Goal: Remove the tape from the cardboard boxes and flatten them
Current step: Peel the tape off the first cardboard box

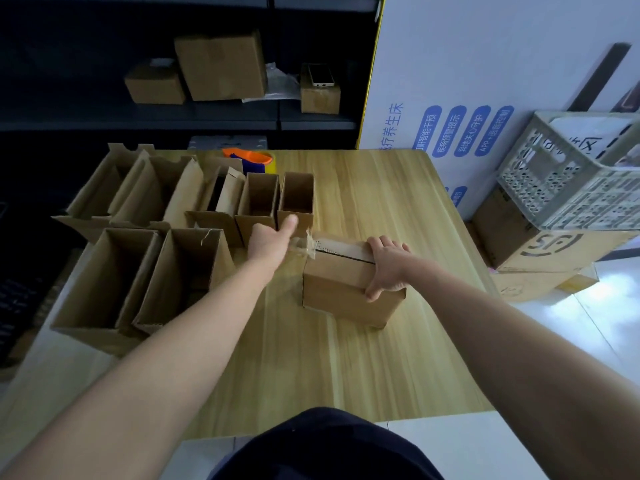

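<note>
A closed cardboard box (346, 292) lies in the centre of the frame on the light wood-grain bench (363, 368). The grip of the right hand (388, 266) clasps its right end. The grip of the left hand (270, 242) pinches the clear tape (302, 247), which is partly peeled off. Opened boxes (138, 271) stand at the left, a dark shelf (138, 116) is at the upper left and a grey crate (571, 178) at the right.

— Where is the camera put?
— It is worn on the head and is pointed forward and down.
— What is seen up close?
— The wooden table (346, 358) is seen from close above, the dark shelf (69, 120) farther back.
</note>
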### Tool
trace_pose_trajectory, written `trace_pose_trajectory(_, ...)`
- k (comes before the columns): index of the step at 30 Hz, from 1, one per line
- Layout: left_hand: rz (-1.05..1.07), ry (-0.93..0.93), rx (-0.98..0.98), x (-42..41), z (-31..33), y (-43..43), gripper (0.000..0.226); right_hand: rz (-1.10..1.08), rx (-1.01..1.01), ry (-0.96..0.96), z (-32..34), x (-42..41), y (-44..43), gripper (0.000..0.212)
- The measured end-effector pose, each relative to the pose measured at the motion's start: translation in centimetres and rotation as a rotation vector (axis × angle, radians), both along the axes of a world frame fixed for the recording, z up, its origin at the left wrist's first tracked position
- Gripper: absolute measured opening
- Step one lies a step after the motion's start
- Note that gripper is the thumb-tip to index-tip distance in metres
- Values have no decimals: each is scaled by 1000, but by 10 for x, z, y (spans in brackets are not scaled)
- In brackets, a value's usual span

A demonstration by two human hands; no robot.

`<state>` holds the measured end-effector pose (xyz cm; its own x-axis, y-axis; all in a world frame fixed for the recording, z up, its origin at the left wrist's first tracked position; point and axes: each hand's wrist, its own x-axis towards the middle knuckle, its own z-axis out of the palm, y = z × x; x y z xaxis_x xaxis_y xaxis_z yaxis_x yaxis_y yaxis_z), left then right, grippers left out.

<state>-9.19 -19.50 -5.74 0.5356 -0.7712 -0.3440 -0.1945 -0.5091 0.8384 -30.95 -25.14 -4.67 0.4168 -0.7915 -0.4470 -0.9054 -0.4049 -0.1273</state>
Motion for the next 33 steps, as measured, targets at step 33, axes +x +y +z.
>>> trace_pose_trajectory(33,254,69,-138,-3,0,-17,4,-180,43,-627,9,10,0,118)
